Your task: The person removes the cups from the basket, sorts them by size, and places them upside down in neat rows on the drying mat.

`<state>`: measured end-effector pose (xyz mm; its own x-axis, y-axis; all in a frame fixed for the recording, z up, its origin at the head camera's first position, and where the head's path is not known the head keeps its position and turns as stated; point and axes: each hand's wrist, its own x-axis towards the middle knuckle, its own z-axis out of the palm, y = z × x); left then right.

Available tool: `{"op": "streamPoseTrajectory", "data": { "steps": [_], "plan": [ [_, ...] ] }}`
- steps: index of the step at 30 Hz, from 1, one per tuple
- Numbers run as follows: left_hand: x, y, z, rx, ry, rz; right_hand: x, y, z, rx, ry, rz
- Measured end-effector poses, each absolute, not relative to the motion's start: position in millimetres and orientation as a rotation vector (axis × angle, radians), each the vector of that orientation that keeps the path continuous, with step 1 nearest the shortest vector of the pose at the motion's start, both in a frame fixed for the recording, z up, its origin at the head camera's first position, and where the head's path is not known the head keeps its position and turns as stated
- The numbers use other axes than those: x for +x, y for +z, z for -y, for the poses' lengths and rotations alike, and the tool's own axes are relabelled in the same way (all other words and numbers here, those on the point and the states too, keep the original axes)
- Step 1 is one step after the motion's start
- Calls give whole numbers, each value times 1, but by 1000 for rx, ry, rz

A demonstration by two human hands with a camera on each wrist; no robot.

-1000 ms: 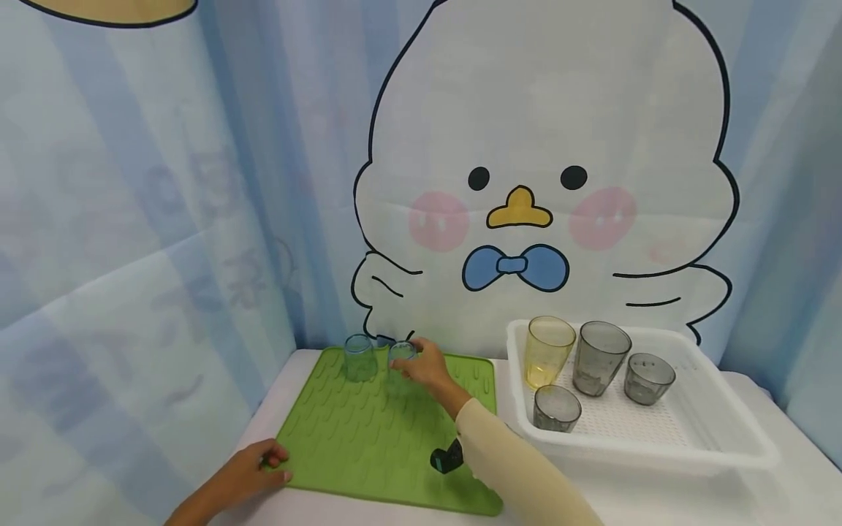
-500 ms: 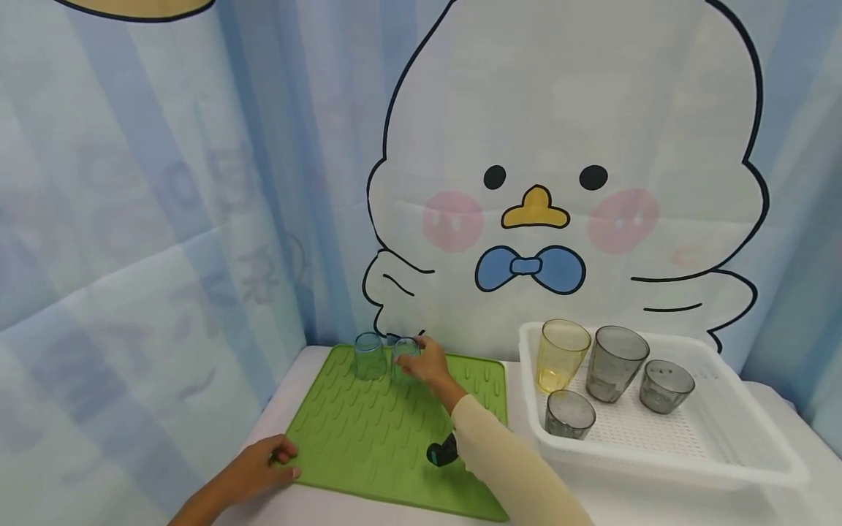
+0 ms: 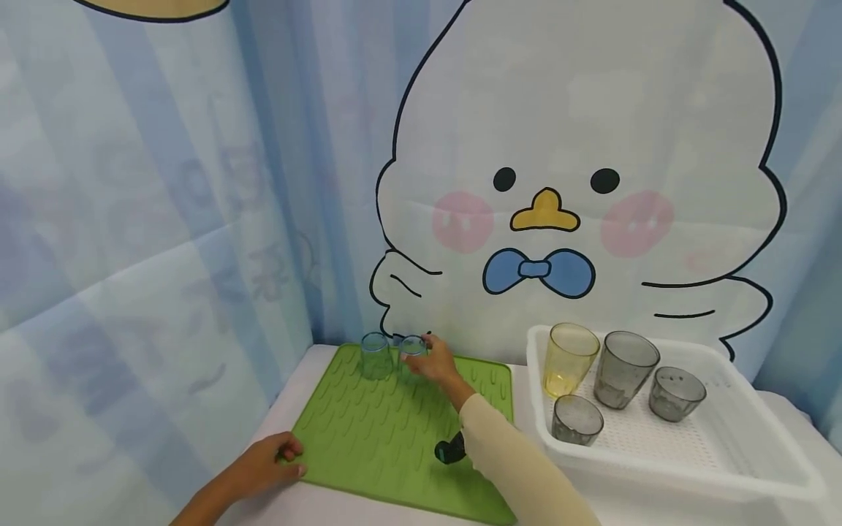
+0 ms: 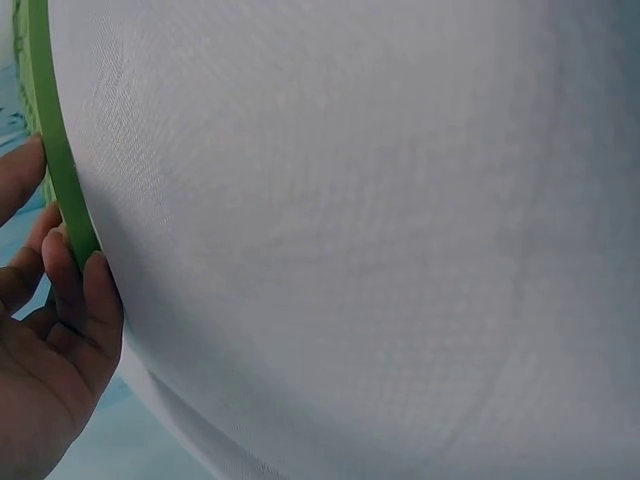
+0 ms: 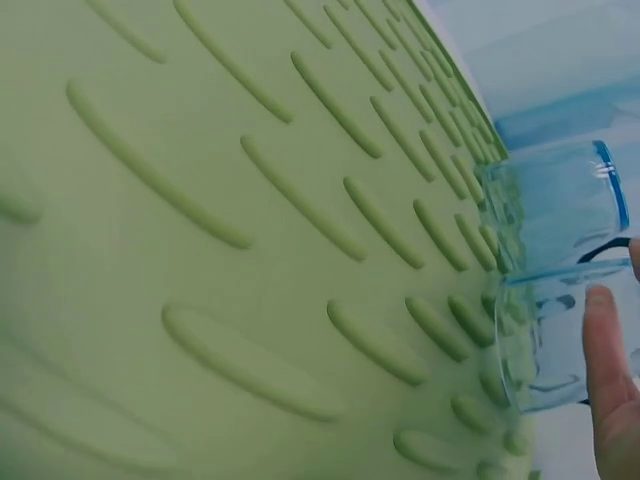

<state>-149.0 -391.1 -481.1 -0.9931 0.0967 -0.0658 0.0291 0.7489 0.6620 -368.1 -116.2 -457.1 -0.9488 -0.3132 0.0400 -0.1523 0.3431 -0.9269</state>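
Note:
My right hand (image 3: 439, 361) grips a clear blue drinking glass (image 3: 411, 351) near the rim, with the thumb along its near side. That glass stands upright at the back of the green drying mat (image 3: 388, 431). Just left of it stands a matching blue glass (image 3: 376, 358), which the hand does not touch. In the right wrist view, the thumb (image 5: 605, 350) lies on the held glass (image 5: 545, 340), and its base meets the ridged mat. At the mat's front left corner, my left hand (image 3: 266, 464) holds the edge between thumb and curled fingers, as the left wrist view shows (image 4: 60, 330).
Right of the mat stands a white plastic basket (image 3: 776, 467) with a perforated bottom. It holds a tall yellow glass (image 3: 569, 361), a tall grey glass (image 3: 625, 369) and two short grey glasses (image 3: 676, 394). A printed curtain (image 3: 559, 131) hangs close behind the table.
The camera view has turned slightly, shifting the scene to the right in the picture. The held glass has come down a little closer to its neighbour; the left hand stays at the mat's corner.

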Motion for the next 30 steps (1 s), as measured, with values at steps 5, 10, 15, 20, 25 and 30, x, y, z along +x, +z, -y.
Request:
{"op": "streamPoseTrajectory", "data": {
  "steps": [5,10,15,20,25,30],
  "plan": [
    [-150,-482,390,87,1143,-2727,-364,-451,107,-423,-1635,-2483],
    [-150,-480,392,115,1158,-2691,-359,-437,101,-441,-1741,-2431],
    [-149,-479,394,122,1095,-2768,-348,-418,96,-487,-1743,-2372],
    [-150,-482,393,84,1048,-2821,-329,-396,83,-606,-1673,-2335],
    [-149,-483,392,77,1054,-2799,-310,-375,57,-794,-1559,-2321],
    [-149,-481,390,74,1030,-2841,-297,-362,24,-1042,-1484,-2246]
  ]
}}
